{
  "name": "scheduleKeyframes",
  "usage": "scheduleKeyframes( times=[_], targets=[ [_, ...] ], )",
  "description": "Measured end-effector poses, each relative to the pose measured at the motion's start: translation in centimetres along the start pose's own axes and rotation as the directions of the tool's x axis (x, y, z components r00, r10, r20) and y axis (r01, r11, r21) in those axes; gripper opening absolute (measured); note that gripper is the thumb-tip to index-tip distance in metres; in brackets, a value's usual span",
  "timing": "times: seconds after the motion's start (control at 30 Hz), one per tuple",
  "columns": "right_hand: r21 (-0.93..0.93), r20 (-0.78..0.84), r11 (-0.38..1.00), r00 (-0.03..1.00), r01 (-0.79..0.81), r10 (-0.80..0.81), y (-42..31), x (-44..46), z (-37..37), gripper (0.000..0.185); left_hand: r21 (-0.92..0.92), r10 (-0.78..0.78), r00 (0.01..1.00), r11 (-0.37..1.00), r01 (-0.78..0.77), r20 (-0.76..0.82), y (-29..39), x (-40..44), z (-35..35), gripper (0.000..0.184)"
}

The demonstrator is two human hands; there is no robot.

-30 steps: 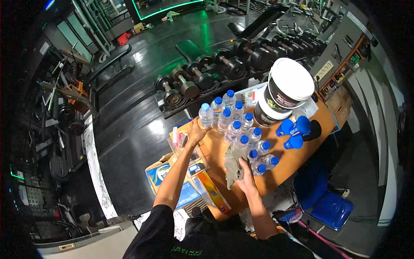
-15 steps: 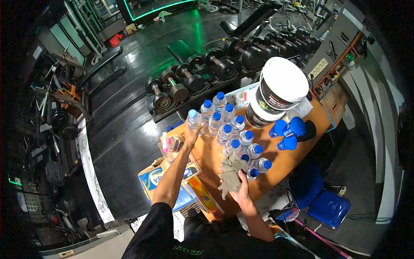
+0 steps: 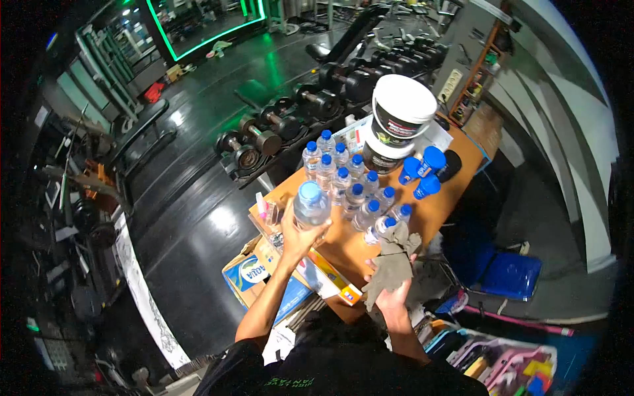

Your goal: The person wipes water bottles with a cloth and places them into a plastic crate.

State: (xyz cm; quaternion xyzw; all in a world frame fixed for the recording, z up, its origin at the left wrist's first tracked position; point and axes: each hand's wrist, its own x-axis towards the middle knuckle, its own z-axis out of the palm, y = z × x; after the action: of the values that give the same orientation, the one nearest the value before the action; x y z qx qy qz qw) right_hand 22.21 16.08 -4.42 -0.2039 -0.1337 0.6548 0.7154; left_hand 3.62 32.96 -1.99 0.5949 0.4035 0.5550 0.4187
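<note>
Many bottles (image 3: pixel 356 199) stand between bottle (image 3: pixel 312 208) in left hand (image 3: pixel 297 239) and stacked buckets (image 3: pixel 399 125).

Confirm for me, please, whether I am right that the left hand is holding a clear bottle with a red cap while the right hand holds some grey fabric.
Not quite: the cap is blue, not red, as the head view shows. The left hand does hold a clear bottle, and the right hand holds some grey fabric.

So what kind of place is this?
It looks like a gym: there's a long row of dumbbells behind the table, and a tilted workout bench farther back.
</note>
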Motion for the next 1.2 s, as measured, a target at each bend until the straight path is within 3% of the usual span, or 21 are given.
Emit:
scheduleKeyframes(
  times=[0.03, 0.1, 0.13, 0.2, 0.23, 0.27, 0.33, 0.37, 0.47, 0.5, 0.53, 0.57, 0.6, 0.73, 0.8, 0.87, 0.93, 1.0, 1.07, 1.13, 1.2],
  targets=[
    [-0.009, -0.005, 1.000, 1.000, 0.028, -0.028, -0.3, -1.5, 0.9, 0.068, -0.038, -0.001, 0.997, 0.999, 0.004, 0.081, 0.7, -1.4, 0.1, 0.065],
    [0.312, 0.081, 0.949, 0.993, 0.051, -0.081, -0.9, -4.2, 2.8, 0.073, -0.116, 0.012, 0.977, 0.993, 0.014, 0.214, 5.1, -3.8, 0.3, 0.067],
    [0.305, 0.077, 0.948, 0.991, 0.085, -0.114, -1.1, -5.6, 3.4, 0.073, -0.167, 0.051, 0.961, 0.986, -0.005, 0.271, 6.9, -5.1, 0.3, 0.065],
    [-0.203, -0.109, 0.943, 0.951, 0.265, -0.291, -1.4, -8.9, 4.9, 0.074, -0.134, 0.119, 0.886, 0.989, -0.065, 0.448, 10.2, -7.3, 0.0, 0.064],
    [-0.323, -0.229, 0.911, 0.912, 0.258, -0.339, -1.5, -10.9, 6.3, 0.075, -0.117, 0.126, 0.834, 0.990, -0.073, 0.537, 10.7, -8.6, -0.2, 0.065],
    [-0.331, -0.242, 0.898, 0.893, 0.291, -0.379, -1.7, -12.7, 7.8, 0.075, -0.104, 0.134, 0.771, 0.991, -0.088, 0.622, 11.2, -9.8, -0.3, 0.065],
    [-0.614, -0.314, 0.703, 0.705, 0.360, -0.636, -1.7, -16.2, 10.1, 0.060, -0.153, 0.198, 0.660, 0.980, -0.125, 0.725, 13.4, -12.0, -0.3, 0.063],
    [-0.620, -0.327, 0.687, 0.671, 0.379, -0.666, -1.4, -17.7, 10.4, 0.060, -0.166, 0.214, 0.627, 0.977, -0.135, 0.749, 14.0, -13.2, -0.3, 0.062],
    [-0.588, -0.006, 0.495, 0.609, 0.639, -0.793, -0.5, -22.2, 11.4, 0.051, -0.186, 0.236, 0.523, 0.971, -0.148, 0.819, 14.6, -16.7, 0.3, 0.056],
    [-0.600, -0.021, 0.470, 0.575, 0.647, -0.818, -0.5, -23.6, 12.4, 0.051, -0.193, 0.227, 0.490, 0.974, -0.120, 0.842, 14.4, -18.0, 0.7, 0.059],
    [-0.908, 0.170, 0.095, 0.568, 0.408, -0.805, -1.0, -24.6, 14.5, 0.046, -0.197, 0.217, 0.456, 0.976, -0.092, 0.863, 14.2, -19.0, 1.1, 0.062],
    [-0.940, 0.305, -0.332, 0.629, 0.079, -0.715, -1.6, -25.4, 16.6, 0.043, -0.213, 0.229, 0.416, 0.973, -0.085, 0.880, 14.4, -19.8, 1.4, 0.062],
    [-0.688, 0.335, -0.686, 0.737, -0.235, -0.587, -1.7, -26.3, 17.6, 0.043, -0.202, 0.216, 0.386, 0.976, -0.078, 0.897, 14.6, -20.6, 1.6, 0.056],
    [-0.940, 0.108, -0.288, 0.641, -0.184, -0.760, -2.1, -31.5, 14.3, 0.037, -0.203, 0.205, 0.243, 0.979, -0.033, 0.948, 14.8, -23.4, 2.9, 0.046],
    [-0.897, 0.009, -0.229, 0.503, -0.378, -0.864, -1.6, -33.6, 14.1, 0.033, -0.268, 0.269, 0.168, 0.963, -0.027, 0.948, 15.0, -24.5, 3.5, 0.043],
    [-0.940, -0.054, -0.052, 0.297, -0.337, -0.953, -0.9, -35.0, 14.1, 0.033, -0.372, 0.379, 0.051, 0.922, -0.110, 0.924, 15.4, -25.5, 4.3, 0.041],
    [-0.934, 0.103, -0.202, 0.318, -0.295, -0.943, 0.4, -36.7, 14.2, 0.037, -0.380, 0.383, 0.014, 0.920, -0.096, 0.924, 16.0, -26.7, 5.3, 0.040],
    [-0.847, 0.128, -0.357, 0.503, -0.393, -0.855, 0.8, -37.0, 14.8, 0.040, -0.374, 0.374, -0.013, 0.924, -0.078, 0.927, 16.7, -28.2, 6.2, 0.038],
    [-0.875, 0.099, -0.261, 0.375, -0.408, -0.922, 0.7, -38.0, 13.9, 0.040, -0.355, 0.354, -0.030, 0.935, -0.028, 0.935, 17.3, -29.3, 7.1, 0.037],
    [-0.885, -0.027, -0.104, 0.275, -0.453, -0.961, 0.1, -40.0, 14.3, 0.039, -0.484, 0.478, -0.074, 0.871, -0.084, 0.875, 16.8, -30.4, 8.5, 0.038],
    [-0.832, -0.097, -0.026, 0.191, -0.554, -0.977, -0.2, -42.0, 13.7, 0.035, -0.463, 0.458, -0.109, 0.886, -0.019, 0.882, 17.0, -31.0, 9.2, 0.040]
  ],
)
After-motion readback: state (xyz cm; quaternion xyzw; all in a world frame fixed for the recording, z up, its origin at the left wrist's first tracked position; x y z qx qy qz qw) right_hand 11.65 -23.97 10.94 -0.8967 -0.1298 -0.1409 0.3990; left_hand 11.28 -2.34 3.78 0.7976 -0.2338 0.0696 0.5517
